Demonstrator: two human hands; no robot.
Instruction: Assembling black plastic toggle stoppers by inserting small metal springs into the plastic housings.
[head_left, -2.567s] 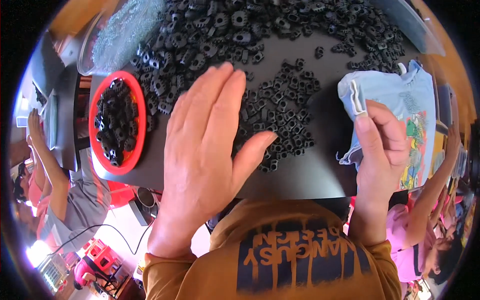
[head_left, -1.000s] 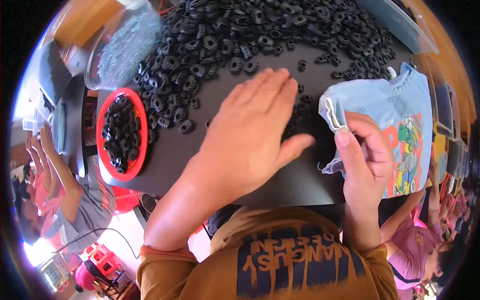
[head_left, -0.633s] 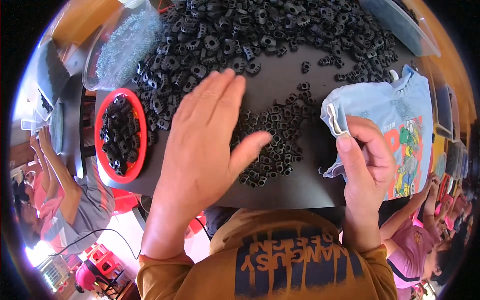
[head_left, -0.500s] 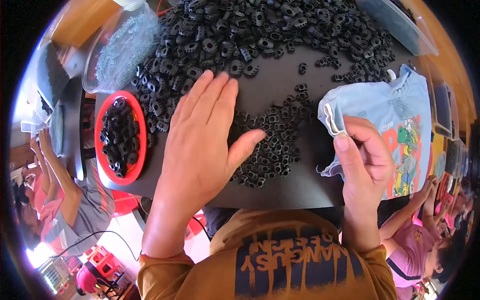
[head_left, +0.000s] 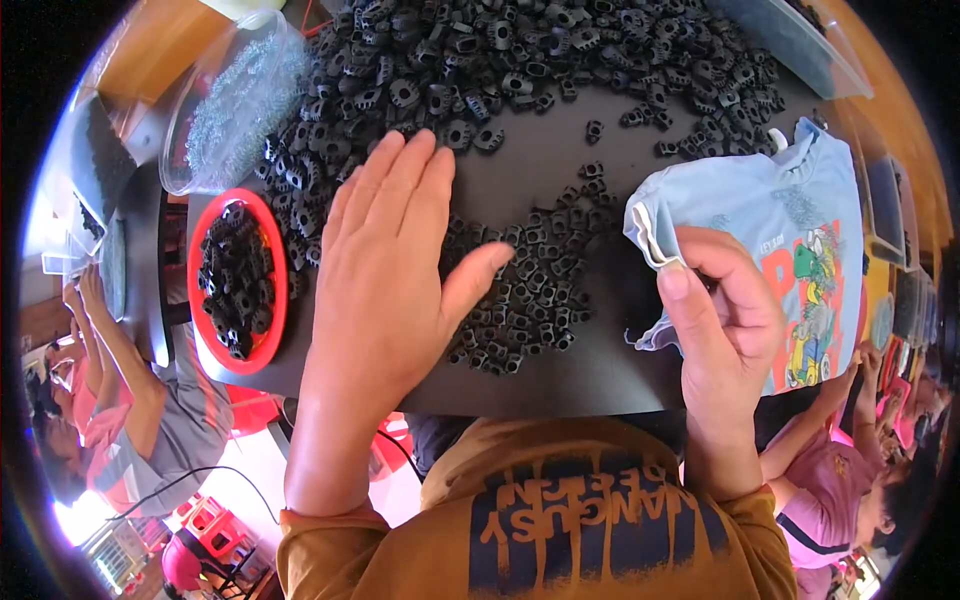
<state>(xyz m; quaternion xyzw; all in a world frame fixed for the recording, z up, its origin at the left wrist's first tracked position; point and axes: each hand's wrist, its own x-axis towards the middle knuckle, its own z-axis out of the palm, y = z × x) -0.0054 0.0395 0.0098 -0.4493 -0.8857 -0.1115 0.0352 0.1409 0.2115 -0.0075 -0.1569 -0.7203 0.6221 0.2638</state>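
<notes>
My left hand [head_left: 385, 270] lies flat over the dark table, palm down, with straight fingers and the thumb spread out to the right. Its fingertips touch the near edge of a big heap of black toothed plastic parts [head_left: 440, 90]. Beside the thumb is a loose patch of smaller black plastic pieces [head_left: 525, 300]. My right hand [head_left: 725, 310] is curled, thumb against the bent index finger, at the pale hem of a folded light blue printed shirt [head_left: 740, 190]. What sits inside that pinch, whether cloth or a small part, is hidden.
A red oval tray [head_left: 282, 290] of black parts stands at the table's left edge. Behind it is a clear tub [head_left: 235, 110] of tiny transparent pieces. A clear plastic box [head_left: 800, 50] sits at the far right. Other people work at both sides.
The whole view has shifted slightly, so hands and table things appear a little further left. Neither hand has clearly changed its pose.
</notes>
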